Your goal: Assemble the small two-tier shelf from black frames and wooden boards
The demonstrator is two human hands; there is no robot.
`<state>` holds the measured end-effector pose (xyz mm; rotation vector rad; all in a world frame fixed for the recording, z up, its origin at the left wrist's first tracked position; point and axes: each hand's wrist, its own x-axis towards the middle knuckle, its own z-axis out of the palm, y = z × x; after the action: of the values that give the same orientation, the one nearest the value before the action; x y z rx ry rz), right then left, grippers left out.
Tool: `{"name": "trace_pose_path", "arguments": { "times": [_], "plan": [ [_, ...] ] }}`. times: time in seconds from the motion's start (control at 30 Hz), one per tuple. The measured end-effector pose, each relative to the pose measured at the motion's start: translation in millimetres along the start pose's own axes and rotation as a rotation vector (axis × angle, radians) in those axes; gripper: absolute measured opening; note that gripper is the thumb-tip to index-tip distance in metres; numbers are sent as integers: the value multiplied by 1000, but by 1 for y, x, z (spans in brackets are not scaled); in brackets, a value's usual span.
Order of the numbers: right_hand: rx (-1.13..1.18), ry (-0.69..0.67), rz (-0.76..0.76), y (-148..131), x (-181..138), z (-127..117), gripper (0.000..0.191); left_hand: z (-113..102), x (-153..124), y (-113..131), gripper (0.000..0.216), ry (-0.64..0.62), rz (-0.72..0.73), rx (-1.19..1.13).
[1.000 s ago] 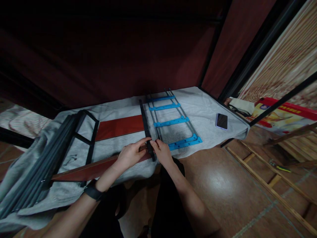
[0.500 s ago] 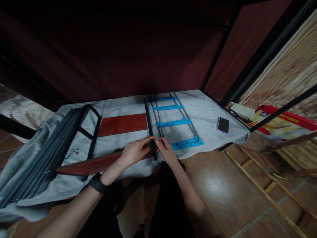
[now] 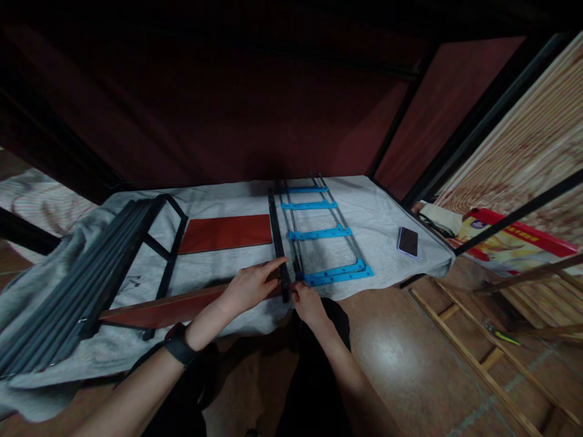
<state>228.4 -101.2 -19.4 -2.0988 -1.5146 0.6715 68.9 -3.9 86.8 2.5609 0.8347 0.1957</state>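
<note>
My left hand (image 3: 253, 286), a dark watch at its wrist, is at the near end of a black metal bar (image 3: 276, 227). Its fingers lie across the bar and its thumb is bent below, where the bar meets the end of a long red-brown board (image 3: 173, 308). Just right of that joint is my right hand (image 3: 310, 305), fingers curled together; anything small between them is hidden. The board's left end meets a black metal frame (image 3: 170, 267). A second red-brown board (image 3: 224, 233) lies flat between frame and bar.
Blue brackets (image 3: 320, 233) on thin grey rods lie right of the bar. Grey tubes (image 3: 86, 276) are stacked at left. A phone (image 3: 408, 242) rests on the grey cloth (image 3: 364, 212). A wooden ladder-like frame (image 3: 473, 334) and pliers (image 3: 503, 334) are on the floor at right.
My right hand has drawn a little down and away from the bar, its fingers now curled. My left index finger has stretched out over the bar. The view has shifted slightly.
</note>
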Motion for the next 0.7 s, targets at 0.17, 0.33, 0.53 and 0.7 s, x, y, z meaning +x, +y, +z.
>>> {"name": "trace_pose_path", "arguments": {
  "times": [0.17,0.33,0.53,0.7],
  "plan": [
    [-182,-40,28,-3,2,10,27,-2,-14,1,54,112,126,51],
    [-305,-88,52,-10,12,8,28,-4,-23,0,58,68,103,77],
    [-328,-124,-47,-10,20,9,36,-5,-30,0,56,82,131,87],
    [-211,-141,-99,1,19,10,35,-30,-48,-6,50,108,203,126]
  ]
}}
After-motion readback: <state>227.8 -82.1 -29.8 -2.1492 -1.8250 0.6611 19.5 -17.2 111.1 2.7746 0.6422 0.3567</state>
